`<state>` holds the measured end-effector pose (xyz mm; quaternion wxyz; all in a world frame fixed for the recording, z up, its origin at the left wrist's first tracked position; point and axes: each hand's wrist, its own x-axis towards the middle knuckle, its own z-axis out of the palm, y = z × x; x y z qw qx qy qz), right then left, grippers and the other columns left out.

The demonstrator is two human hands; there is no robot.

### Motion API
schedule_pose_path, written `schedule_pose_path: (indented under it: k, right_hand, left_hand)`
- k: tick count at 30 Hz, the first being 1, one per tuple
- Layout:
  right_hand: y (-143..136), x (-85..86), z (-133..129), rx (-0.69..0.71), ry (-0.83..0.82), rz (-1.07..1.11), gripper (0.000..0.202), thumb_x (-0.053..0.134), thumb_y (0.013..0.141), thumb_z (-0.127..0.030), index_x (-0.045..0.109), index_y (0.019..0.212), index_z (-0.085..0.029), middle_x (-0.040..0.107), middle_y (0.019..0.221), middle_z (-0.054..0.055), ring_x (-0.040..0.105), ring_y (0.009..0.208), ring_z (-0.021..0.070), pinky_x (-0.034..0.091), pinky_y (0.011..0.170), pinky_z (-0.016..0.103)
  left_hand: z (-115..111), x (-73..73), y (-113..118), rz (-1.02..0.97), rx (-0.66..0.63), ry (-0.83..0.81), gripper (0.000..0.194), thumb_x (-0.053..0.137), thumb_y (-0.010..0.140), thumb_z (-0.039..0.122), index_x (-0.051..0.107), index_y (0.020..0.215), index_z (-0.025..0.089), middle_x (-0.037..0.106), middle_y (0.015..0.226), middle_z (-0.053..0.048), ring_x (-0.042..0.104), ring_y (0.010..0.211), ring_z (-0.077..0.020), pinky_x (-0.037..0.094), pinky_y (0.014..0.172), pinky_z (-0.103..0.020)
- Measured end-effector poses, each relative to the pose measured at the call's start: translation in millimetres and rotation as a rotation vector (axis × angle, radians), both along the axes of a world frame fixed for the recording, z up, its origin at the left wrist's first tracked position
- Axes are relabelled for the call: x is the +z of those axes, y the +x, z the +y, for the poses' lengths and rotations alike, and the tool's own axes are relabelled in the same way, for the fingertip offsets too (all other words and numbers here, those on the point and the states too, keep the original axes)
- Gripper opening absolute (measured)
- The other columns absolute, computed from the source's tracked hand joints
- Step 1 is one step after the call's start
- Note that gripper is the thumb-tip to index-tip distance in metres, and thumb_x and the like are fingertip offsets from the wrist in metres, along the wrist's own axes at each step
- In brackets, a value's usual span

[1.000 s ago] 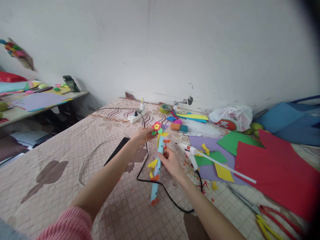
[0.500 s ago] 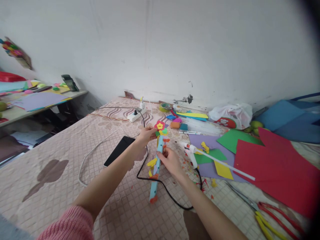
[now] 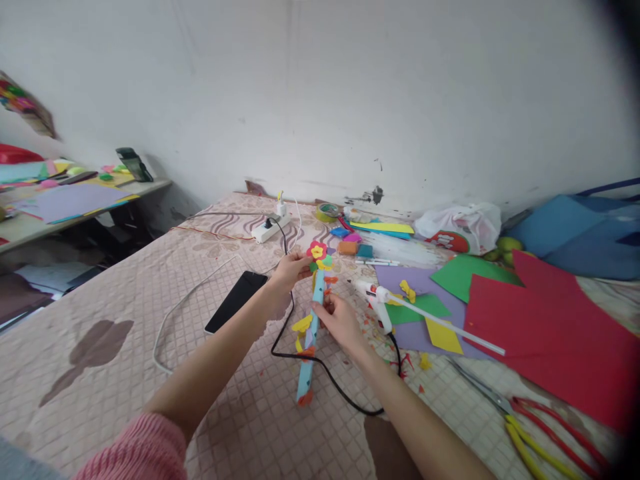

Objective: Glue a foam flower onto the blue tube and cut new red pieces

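Note:
A light-blue paper strip (image 3: 305, 380) decorated with coloured paper bits stands out over the tablecloth, pointing away from me. At its far end sits a red paper flower (image 3: 317, 251) with a yellow centre, beside green and yellow pieces. My left hand (image 3: 291, 272) pinches this flowered end between thumb and fingers. Lower down, my right hand (image 3: 341, 319) is closed on the strip's right edge, thumb on its face. Just right of that hand lies a white glue gun (image 3: 379, 308) with a long glue stick (image 3: 445, 323) sticking out of its back.
A black phone (image 3: 235, 303) lies left of my hands, near a power strip (image 3: 271, 229). Black cable (image 3: 330, 373) crosses by the paper strip. Red paper (image 3: 540, 340), purple paper, scissors (image 3: 493, 393) with red and yellow handles, and a plastic bag (image 3: 463, 223) occupy the right side.
The view has shifted slightly, so everything appears a little further left. Both hands keep their hold on the decorated paper strip.

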<state>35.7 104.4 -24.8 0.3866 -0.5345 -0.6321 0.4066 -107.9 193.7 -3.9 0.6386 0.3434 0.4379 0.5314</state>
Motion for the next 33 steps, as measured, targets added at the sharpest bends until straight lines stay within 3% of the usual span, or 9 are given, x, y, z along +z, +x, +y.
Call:
schedule_pose_path:
  k: [11, 20, 28, 33]
  right_hand:
    - [1.5, -3.9, -0.3, -0.013, 0.005, 0.032, 0.022, 0.056, 0.075, -0.037, 0.048, 0.064, -0.020, 0.053, 0.056, -0.002, 0.050, 0.051, 0.0133, 0.037, 0.049, 0.023]
    - [0.2, -2.8, -1.6, -0.019, -0.004, 0.025, 0.022, 0.056, 0.075, -0.037, 0.049, 0.064, -0.020, 0.055, 0.055, -0.001, 0.052, 0.051, 0.0142, 0.037, 0.048, 0.024]
    - [-0.5, -1.0, -3.0, -0.004, -0.016, 0.028, 0.022, 0.056, 0.074, -0.038, 0.049, 0.064, -0.019, 0.056, 0.056, -0.001, 0.053, 0.052, 0.0142, 0.038, 0.049, 0.024]
    - [0.8, -2.7, -3.5, 0.003, -0.017, 0.047, 0.023, 0.056, 0.075, -0.039, 0.050, 0.065, -0.019, 0.056, 0.056, -0.001, 0.052, 0.052, 0.0138, 0.039, 0.049, 0.024]
  left_hand:
    - [-6.3, 6.2, -11.6, -0.055, -0.002, -0.097, 0.012, 0.067, 0.072, 0.012, 0.055, 0.070, 0.012, 0.067, 0.068, -0.005, 0.066, 0.063, -0.0136, 0.054, 0.071, -0.030]
    - [-18.6, -0.3, -6.4, -0.073, -0.032, -0.102, 0.004, 0.060, 0.077, 0.010, 0.058, 0.074, 0.012, 0.068, 0.074, -0.007, 0.066, 0.065, -0.0145, 0.054, 0.069, -0.029]
    - [-16.0, -1.0, -9.6, -0.075, 0.009, -0.112, 0.010, 0.060, 0.078, 0.011, 0.054, 0.070, 0.013, 0.065, 0.064, -0.003, 0.064, 0.057, -0.0108, 0.053, 0.064, -0.024]
    - [-12.2, 3.6, -14.8, -0.096, -0.044, -0.110, 0.004, 0.059, 0.078, 0.012, 0.058, 0.075, 0.012, 0.068, 0.073, -0.007, 0.066, 0.065, -0.0133, 0.054, 0.071, -0.028]
